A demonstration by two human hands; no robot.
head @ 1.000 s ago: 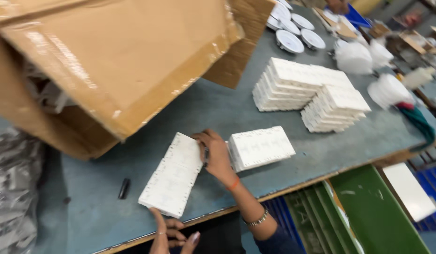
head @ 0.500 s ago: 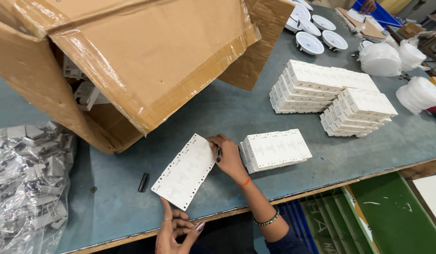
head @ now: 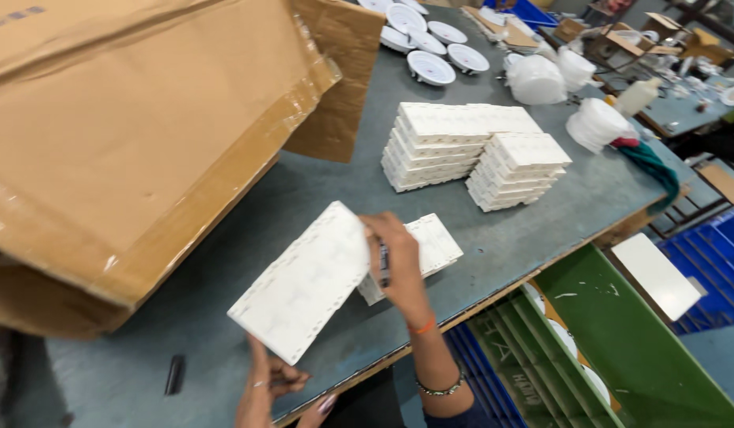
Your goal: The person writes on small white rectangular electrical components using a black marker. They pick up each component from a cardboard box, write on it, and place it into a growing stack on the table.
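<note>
Hands (head: 398, 261) (head: 268, 388) grip flat white perforated plastic panel (head: 303, 281); dark pen (head: 383, 261) in right.

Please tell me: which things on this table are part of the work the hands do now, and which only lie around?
In use:
- white perforated panel, lifted off the table, held by left hand and right hand
- dark pen-like tool in the right hand
- small white panel stack beside that hand

Lying about:
- cardboard box
- two taller panel stacks
- round white fittings
- small black object
</note>
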